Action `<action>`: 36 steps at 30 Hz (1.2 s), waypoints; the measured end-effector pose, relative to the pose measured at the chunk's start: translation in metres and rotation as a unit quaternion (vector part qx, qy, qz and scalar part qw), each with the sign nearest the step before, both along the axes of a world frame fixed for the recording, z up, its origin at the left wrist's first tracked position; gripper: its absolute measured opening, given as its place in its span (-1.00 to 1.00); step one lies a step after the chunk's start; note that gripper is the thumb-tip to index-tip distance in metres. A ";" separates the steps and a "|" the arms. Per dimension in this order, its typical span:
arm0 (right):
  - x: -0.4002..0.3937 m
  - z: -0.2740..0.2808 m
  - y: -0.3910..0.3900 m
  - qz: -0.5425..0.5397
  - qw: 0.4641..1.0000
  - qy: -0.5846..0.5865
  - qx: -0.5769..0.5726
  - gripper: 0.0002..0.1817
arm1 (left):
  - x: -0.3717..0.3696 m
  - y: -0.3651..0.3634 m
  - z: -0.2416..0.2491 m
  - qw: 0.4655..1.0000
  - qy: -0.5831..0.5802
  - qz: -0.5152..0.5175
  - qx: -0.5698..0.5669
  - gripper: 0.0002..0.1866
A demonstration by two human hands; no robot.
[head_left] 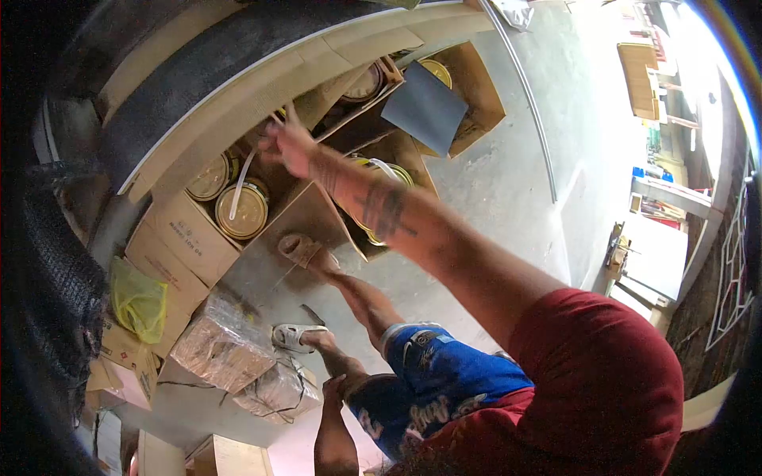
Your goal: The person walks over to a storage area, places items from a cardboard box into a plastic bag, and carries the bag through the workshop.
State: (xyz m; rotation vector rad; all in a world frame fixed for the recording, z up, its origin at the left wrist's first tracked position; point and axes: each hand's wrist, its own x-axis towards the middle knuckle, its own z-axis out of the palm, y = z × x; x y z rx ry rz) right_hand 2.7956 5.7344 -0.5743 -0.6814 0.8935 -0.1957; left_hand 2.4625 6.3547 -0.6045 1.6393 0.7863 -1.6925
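My right hand (290, 144) reaches over an open cardboard box with its fingers spread. Close beside it, a pale strip-like handle (241, 186) arches above a round can with a gold lid (243, 211). A second gold-lidded can (209, 178) sits against it in the same box. Under my right forearm, another can (397, 176) with a pale handle shows partly in a neighbouring box. My left hand (333, 387) rests on my bent leg near the knee; its fingers are dark and hard to make out.
A dark grey sheet (426, 108) lies across an open box (482, 103). Plastic-wrapped packages (224, 339) and a yellow-green plastic bag (139, 300) are near my feet. A long thin rod (528, 95) crosses the floor. A dark-topped surface with a pale edge (262, 71) overhangs the boxes.
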 end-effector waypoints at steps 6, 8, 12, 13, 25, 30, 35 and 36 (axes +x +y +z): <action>-0.101 -0.004 0.177 0.346 0.925 0.141 -0.065 -0.79 | 0.043 -0.031 0.034 0.979 0.134 -0.126 0.093 -0.64; -0.159 -0.019 0.225 0.551 0.803 0.117 -0.196 -0.63 | 0.043 -0.025 0.028 0.974 0.141 -0.144 0.107 -0.73; -0.252 -0.003 0.261 0.808 0.529 0.073 -0.248 -0.72 | -0.021 0.021 -0.042 0.995 -0.040 -0.091 -0.001 -0.53; -0.265 0.016 0.264 0.557 0.791 0.185 -0.174 -0.74 | -0.028 0.030 -0.046 0.995 -0.049 -0.080 -0.019 -0.52; -0.303 -0.016 0.214 0.791 0.488 0.145 -0.339 -0.72 | -0.090 0.022 -0.048 0.988 -0.062 0.140 -0.005 -0.51; -0.317 -0.020 0.265 0.724 0.541 0.341 -0.260 -0.60 | -0.096 0.086 -0.036 0.942 -0.052 0.250 -0.217 -0.52; -0.359 -0.058 0.282 0.680 0.671 0.277 -0.103 -0.45 | -0.050 0.128 0.041 0.965 0.092 0.220 -0.113 -0.32; -0.344 -0.044 0.300 0.685 0.664 0.277 -0.116 -0.47 | -0.052 0.139 0.047 0.965 0.089 0.217 -0.117 -0.31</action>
